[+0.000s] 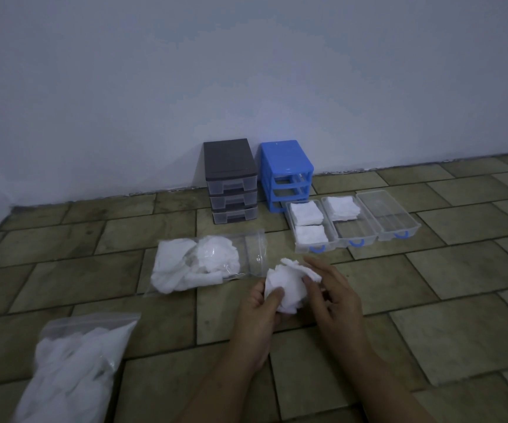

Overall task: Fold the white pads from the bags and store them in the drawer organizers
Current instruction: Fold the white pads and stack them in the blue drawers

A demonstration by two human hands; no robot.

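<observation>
A crumpled white pad is held above the tiled floor by both hands. My left hand grips its lower left with the thumb on top. My right hand pinches its right side. An opened clear bag of white pads lies just left of the hands. A second clear bag of pads lies at the near left. Three clear drawers with blue handles stand on the floor: the left drawer holds two folded pads, the middle drawer holds one, the right drawer holds none.
A dark grey drawer organizer with its clear drawers in place stands against the wall. Beside it a blue organizer frame stands with its slots vacant. Tiled floor stretches to the right and front.
</observation>
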